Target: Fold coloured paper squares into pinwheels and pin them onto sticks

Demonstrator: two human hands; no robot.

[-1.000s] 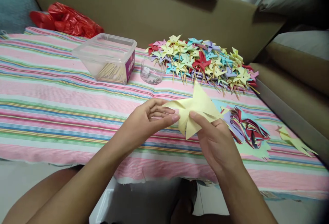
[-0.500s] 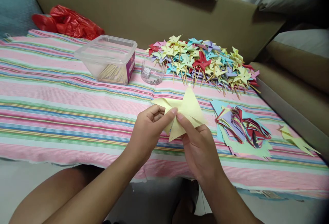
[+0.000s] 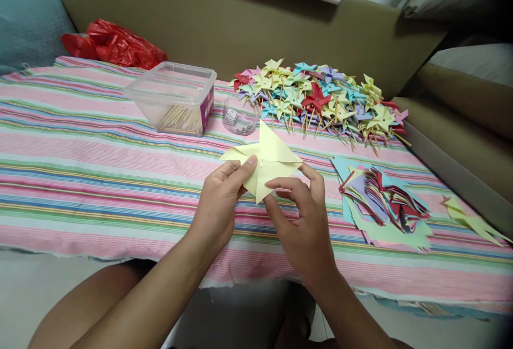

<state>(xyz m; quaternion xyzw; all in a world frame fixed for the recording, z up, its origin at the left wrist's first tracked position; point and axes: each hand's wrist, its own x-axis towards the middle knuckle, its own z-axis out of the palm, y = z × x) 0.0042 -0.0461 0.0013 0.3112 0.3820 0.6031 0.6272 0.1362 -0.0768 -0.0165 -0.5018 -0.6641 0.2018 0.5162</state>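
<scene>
A pale yellow paper pinwheel, partly folded, is held up above the striped cloth near the middle of the view. My left hand pinches its left side, the thumb pressed on top close to the centre and the fingers hidden behind. Around the lower right of the paper curls my right hand. Its index finger and thumb are at the lower flap, while another finger touches the right-hand tip. No stick shows on this pinwheel.
Behind stands a clear plastic box of wooden sticks, beside a small clear cup with small metal bits. A heap of finished pinwheels lies at back right. Cut coloured paper and a loose yellow piece lie right; a red bag back left.
The pinwheel has turned and shifted slightly left. My right thumb has left its centre, and the right fingers have moved to the right tip and lower flap. My left thumb stays near the centre.
</scene>
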